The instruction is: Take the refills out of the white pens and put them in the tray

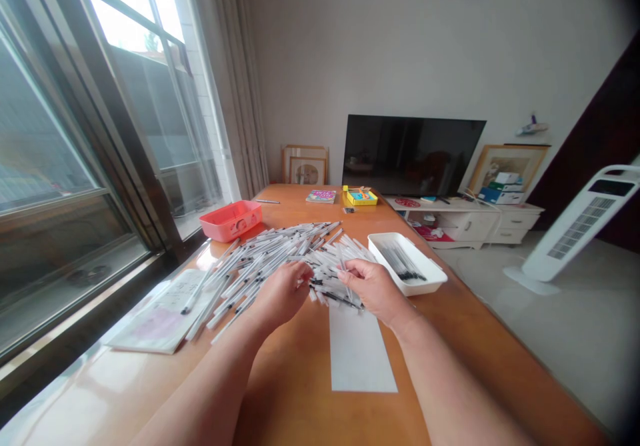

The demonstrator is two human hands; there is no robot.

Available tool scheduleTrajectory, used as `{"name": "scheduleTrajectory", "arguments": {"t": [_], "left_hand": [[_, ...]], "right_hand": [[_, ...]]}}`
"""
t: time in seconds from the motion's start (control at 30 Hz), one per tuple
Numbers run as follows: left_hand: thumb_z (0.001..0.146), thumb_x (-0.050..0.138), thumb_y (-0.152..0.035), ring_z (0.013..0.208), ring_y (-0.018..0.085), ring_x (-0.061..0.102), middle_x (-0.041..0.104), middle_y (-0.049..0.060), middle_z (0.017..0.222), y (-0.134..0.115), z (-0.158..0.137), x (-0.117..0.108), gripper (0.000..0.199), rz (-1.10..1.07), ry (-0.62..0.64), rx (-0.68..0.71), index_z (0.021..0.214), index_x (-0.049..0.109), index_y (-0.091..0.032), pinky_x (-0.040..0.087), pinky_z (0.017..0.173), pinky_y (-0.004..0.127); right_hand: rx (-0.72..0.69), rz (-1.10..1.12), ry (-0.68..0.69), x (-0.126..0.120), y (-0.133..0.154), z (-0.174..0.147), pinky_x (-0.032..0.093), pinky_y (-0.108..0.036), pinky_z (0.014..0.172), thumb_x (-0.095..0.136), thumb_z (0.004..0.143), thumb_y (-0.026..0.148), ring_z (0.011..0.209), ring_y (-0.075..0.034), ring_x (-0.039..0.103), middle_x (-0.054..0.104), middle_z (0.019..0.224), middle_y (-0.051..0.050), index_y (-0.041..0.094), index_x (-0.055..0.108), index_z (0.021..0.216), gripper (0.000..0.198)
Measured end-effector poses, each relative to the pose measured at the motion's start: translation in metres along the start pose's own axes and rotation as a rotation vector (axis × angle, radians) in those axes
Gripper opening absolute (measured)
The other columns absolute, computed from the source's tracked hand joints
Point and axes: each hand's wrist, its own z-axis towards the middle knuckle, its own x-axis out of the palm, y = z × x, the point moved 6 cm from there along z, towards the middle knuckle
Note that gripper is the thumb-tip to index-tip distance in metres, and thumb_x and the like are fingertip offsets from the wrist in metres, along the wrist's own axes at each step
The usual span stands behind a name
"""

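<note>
Clear pen barrel [341, 257] looks pinched in the right hand [373, 285], over the pen pile [280, 249] mid-table. Left hand [285, 293] just beside it, fingers curled together; can't tell on what. I'd pinch lightly near the barrel's end, work low over the white sheet [360, 356] toward the near edge, wrist clear of the white tray [425, 287] by the right edge.

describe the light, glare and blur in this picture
In the head view, daylight comes through the window at left, washed out near the top; glare whitens the table at near left; the fan leans, likely lens distortion; the upper right corner darkens; fine detail on the pens looks smeared.
</note>
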Motion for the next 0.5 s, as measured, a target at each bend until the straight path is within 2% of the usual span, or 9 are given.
{"name": "scheduleTrajectory", "arguments": {"t": [0.1, 0.23, 0.4, 0.5], "left_hand": [[0.075, 0.054, -0.01, 0.086, 0.022, 0.062, 0.067, 0.004, 0.087, -0.007, -0.003, 0.011, 0.021, 0.058, 0.093, 0.022, 0.086, 0.065, -0.023, 0.048, 0.076, 0.033], [0.072, 0.058, -0.011, 0.085, 0.023, 0.06, 0.065, 0.004, 0.087, -0.009, -0.007, 0.022, 0.023, 0.091, 0.155, 0.027, 0.088, 0.067, -0.024, 0.047, 0.074, 0.033], [0.073, 0.057, -0.01, 0.086, 0.024, 0.06, 0.063, 0.005, 0.087, -0.01, -0.008, 0.027, 0.026, 0.118, 0.167, 0.036, 0.09, 0.068, -0.025, 0.046, 0.075, 0.034], [0.072, 0.057, -0.009, 0.085, 0.024, 0.06, 0.064, 0.005, 0.088, -0.01, -0.007, 0.023, 0.026, 0.133, 0.154, 0.043, 0.09, 0.068, -0.025, 0.047, 0.076, 0.034]], "right_hand": [[0.001, 0.013, 0.004, -0.001, -0.001, 0.001, 0.046, -0.028, 0.069, 0.066, 0.082, 0.046, 0.075, -0.018, 0.061, 0.068, 0.078, -0.002, 0.016, 0.072, 0.096, 0.034], [0.027, 0.032, -0.002, -0.002, -0.002, 0.0, 0.048, -0.03, 0.074, 0.064, 0.083, 0.044, 0.08, -0.02, 0.063, 0.069, 0.079, -0.002, 0.016, 0.071, 0.096, 0.031], [0.026, 0.052, -0.029, -0.006, -0.005, 0.002, 0.049, -0.031, 0.077, 0.065, 0.083, 0.043, 0.08, -0.019, 0.064, 0.07, 0.08, -0.003, 0.016, 0.07, 0.095, 0.03], [0.036, 0.053, -0.058, -0.009, -0.009, 0.004, 0.049, -0.031, 0.073, 0.064, 0.083, 0.044, 0.076, -0.019, 0.063, 0.069, 0.076, -0.003, 0.016, 0.068, 0.088, 0.029]]}}
